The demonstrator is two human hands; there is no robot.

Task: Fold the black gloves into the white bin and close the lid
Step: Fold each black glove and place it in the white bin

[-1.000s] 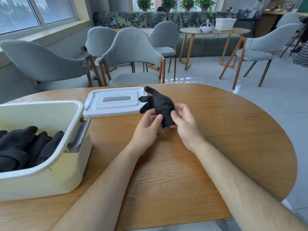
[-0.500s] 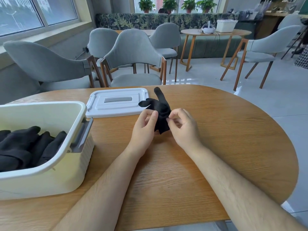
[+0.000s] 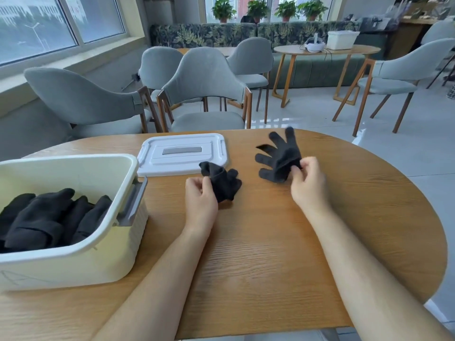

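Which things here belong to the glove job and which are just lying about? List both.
Job: left hand, gripping the bunched glove; right hand, pinching the spread glove; white bin, holding stowed gloves; lid, flat on the wooden table.
Lying about: grey chairs, far table, white box and headset on it, potted plants.

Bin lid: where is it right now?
In the head view the lid lies flat on the table, left of centre, just beyond the white bin and the left hand gripping a glove.
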